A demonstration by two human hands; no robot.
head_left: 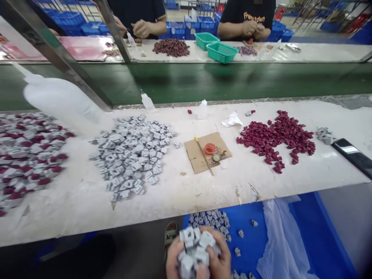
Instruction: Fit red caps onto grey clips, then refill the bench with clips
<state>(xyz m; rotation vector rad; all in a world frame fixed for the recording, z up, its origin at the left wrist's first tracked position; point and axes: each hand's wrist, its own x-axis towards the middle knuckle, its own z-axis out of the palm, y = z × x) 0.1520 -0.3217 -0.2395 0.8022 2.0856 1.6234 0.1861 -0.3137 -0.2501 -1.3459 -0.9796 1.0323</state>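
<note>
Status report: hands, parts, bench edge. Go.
Both hands cupped together below the bench edge, full of grey parts. More grey parts in the blue bin beneath. Nothing between the hands and the white bench.

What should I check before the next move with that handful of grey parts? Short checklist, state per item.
1. Both hands, left hand and right hand, cupped around the handful of grey parts: ok.
2. Handful heaped above the fingers, so pieces could spill: not ok.
3. Bare bench space in front of the grey pile: ok.
4. Cardboard pad with the red ring apart from the grey pile: ok.
5. Loose grey parts in the blue bin below: cannot tell how many remain.
</note>
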